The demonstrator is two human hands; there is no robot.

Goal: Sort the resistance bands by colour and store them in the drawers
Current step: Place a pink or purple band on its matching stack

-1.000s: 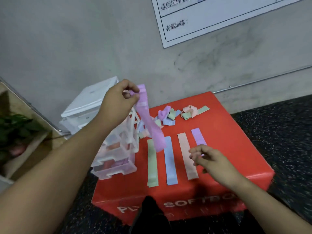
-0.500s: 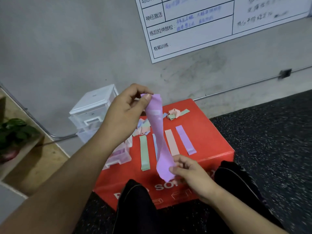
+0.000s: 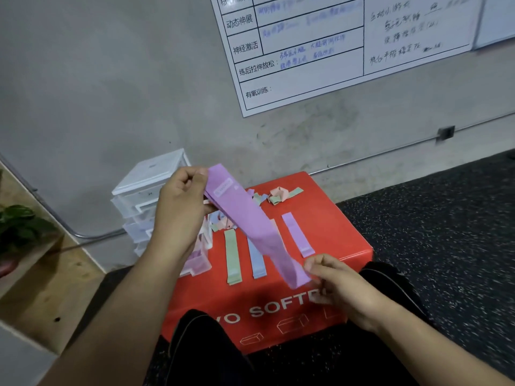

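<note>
From my seat at the far end of the feed, nearest the camera I see the person's knees in black trousers, pressed against the front of a red box. Just above them the right hand pinches the lower end of a purple band between thumb and fingers. The band runs up and to the left, held above the box, to the left hand, whose curled fingers grip its upper end.

On the box top beneath it, a green band, a blue band and a second purple band lie flat side by side. Farther back sits a tangled pile of bands. A clear plastic drawer unit stands at the box's left edge, partly behind the left hand. A whiteboard chart hangs on the wall beyond.
</note>
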